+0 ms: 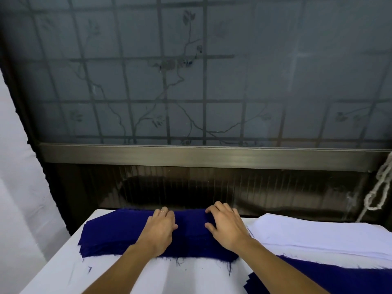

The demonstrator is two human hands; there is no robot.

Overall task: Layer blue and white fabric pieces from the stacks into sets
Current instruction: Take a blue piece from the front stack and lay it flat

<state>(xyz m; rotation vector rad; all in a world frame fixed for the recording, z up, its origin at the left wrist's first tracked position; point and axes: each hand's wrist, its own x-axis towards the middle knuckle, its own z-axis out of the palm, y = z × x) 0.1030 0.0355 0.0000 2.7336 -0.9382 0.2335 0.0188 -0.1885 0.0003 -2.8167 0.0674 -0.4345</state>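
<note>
The stack of blue fabric pieces (106,236) lies at the far edge of the white-covered tabletop (63,272), and both hands rest on it. The left hand (161,232) lies flat, its grip spread with the thumb out. The right hand (227,228) arches its fingers at the stack's far edge; whether its grip pinches a layer I cannot tell. Just right sits the white fabric stack (318,234), with another blue piece (339,279) nearer. Behind stands a frosted, barred window (203,81); a rope (381,187) hangs at right.
</note>
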